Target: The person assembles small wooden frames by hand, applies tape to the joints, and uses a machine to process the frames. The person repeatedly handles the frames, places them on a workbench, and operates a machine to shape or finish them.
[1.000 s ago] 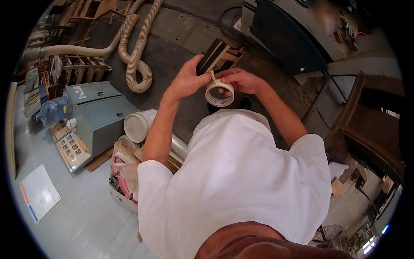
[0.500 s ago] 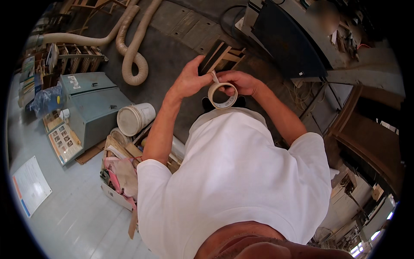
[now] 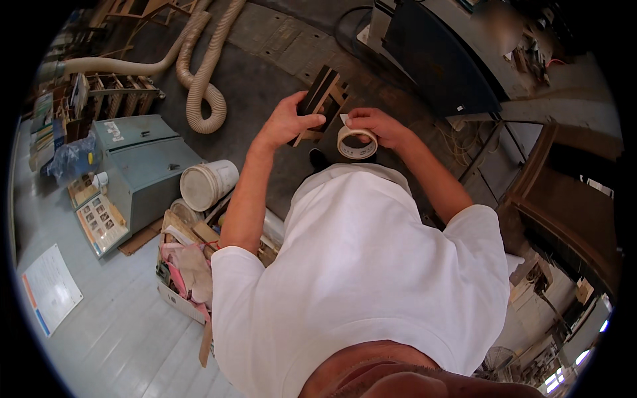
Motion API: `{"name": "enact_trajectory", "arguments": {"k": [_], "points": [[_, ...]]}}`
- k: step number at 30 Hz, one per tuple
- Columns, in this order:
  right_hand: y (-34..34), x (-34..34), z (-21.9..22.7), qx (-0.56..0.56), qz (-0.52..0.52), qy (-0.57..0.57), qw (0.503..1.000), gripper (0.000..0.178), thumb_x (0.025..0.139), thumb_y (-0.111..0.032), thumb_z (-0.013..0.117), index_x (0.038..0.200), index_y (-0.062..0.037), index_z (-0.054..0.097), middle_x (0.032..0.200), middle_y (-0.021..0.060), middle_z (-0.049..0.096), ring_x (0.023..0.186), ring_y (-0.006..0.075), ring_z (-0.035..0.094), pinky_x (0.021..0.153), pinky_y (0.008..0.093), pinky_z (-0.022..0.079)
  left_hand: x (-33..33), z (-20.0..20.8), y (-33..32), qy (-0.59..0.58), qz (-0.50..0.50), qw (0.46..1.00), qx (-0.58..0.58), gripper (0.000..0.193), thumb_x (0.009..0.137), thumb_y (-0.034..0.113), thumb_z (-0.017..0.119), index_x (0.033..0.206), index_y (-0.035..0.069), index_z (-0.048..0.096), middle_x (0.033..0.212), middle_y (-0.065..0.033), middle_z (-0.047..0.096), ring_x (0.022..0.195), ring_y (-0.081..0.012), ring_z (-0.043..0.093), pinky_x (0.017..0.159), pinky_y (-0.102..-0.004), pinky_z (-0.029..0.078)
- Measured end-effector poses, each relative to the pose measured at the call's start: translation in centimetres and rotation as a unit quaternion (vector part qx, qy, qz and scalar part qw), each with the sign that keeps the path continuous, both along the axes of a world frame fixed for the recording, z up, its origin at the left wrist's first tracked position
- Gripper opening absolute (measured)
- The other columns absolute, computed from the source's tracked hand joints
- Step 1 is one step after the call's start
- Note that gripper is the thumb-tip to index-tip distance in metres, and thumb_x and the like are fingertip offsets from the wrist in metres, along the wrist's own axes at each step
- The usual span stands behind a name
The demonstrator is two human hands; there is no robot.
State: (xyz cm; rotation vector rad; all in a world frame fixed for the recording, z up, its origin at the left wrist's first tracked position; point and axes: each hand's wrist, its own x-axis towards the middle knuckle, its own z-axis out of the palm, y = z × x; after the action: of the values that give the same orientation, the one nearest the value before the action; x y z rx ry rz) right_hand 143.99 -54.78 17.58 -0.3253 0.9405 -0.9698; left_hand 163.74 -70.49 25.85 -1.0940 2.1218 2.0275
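Note:
My left hand is closed round a small bundle of wooden pieces, dark on one face with lighter strips beside it. The bundle is tilted, its upper end pointing away from me. My right hand grips a roll of pale tape, which hangs below the fingers. Between its thumb and fingertips a short whitish tape end sticks out toward the wood. A small gap separates the two hands, and the tape end does not touch the bundle. Some fingers of each hand are hidden.
Ribbed hoses lie on the floor ahead. To the left stand a grey-green cabinet, a white bucket and a box of scraps. A dark panel and a brown wooden structure are on the right.
My hands have moved apart. The tape roll has shifted right with my right hand, the wood slightly left with my left. The strip between the hands is now a short end in my right fingers.

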Motion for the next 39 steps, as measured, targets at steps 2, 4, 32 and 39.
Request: {"name": "enact_trajectory", "arguments": {"k": [2,4,32,39], "points": [[0.6,-0.3,-0.1,0.003,-0.031,-0.007,0.999,0.023,0.088,-0.025,0.072,0.099,-0.0061,0.064,0.078,-0.0014,0.061,0.057,0.0042,0.052,0.048,0.0193,0.040,0.1,-0.5,0.2,-0.013,0.017,0.998,0.054,0.036,0.091,0.024,0.066,0.116,-0.001,0.062,0.099,-0.0052,0.069,0.084,-0.0100,0.063,0.076,-0.0257,0.052],[0.9,-0.6,-0.1,0.004,-0.055,-0.019,0.998,0.024,0.087,-0.025,0.074,0.100,-0.0071,0.064,0.079,-0.0021,0.062,0.059,0.0039,0.054,0.048,0.0187,0.040,0.3,-1.4,0.5,-0.012,0.058,0.989,0.134,0.034,0.096,0.028,0.060,0.115,-0.001,0.062,0.096,-0.0045,0.068,0.080,-0.0094,0.063,0.071,-0.0254,0.052],[2.3,-1.0,-3.2,-0.009,-0.042,0.208,0.977,0.021,0.079,-0.023,0.076,0.089,-0.0059,0.071,0.082,0.0007,0.067,0.075,0.0099,0.059,0.069,0.0256,0.046,1.5,-6.8,6.7,-0.106,0.012,0.974,0.199,0.034,0.098,0.026,0.056,0.116,-0.002,0.063,0.101,-0.0067,0.068,0.079,-0.0136,0.064,0.073,-0.0295,0.052],[2.6,-1.2,-2.9,-0.001,-0.037,0.206,0.978,0.022,0.079,-0.024,0.076,0.089,-0.0053,0.071,0.084,0.0014,0.068,0.077,0.0105,0.060,0.071,0.0261,0.047,1.4,-7.1,7.2,-0.112,0.019,0.973,0.199,0.034,0.098,0.025,0.056,0.118,-0.002,0.062,0.102,-0.0070,0.068,0.080,-0.0138,0.064,0.072,-0.0295,0.052]]}}
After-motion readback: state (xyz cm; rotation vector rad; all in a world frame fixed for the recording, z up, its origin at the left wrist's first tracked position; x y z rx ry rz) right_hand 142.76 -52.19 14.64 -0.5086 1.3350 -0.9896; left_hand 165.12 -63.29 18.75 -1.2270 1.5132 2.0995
